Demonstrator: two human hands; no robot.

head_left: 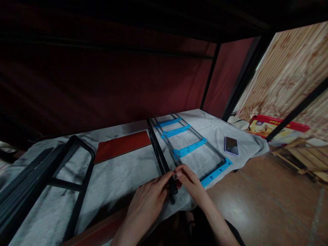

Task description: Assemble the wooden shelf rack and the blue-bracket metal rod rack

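Observation:
Both hands meet at the near end of a long black bar [159, 150] that lies on the grey-white cloth. My left hand [151, 194] bends over the bar end, thumb and forefinger pinched at its right side. Against those fingertips, my right hand [189, 182] is closed in a pinch too. A small shiny piece shows between the fingertips, too small to name. Just right of the bar lies a frame of thin dark rods with several blue crosspieces [189, 148]; its nearest blue strip [216, 172] runs along the cloth's front edge.
A reddish-brown board [123, 146] lies left of the bar. Black metal frames [68, 184] fill the left side. A phone [231, 146] rests at the right. Dark posts [211, 77] and red fabric [115, 89] enclose the back. A red-yellow box [276, 128] and wooden slats [307, 157] stand beyond.

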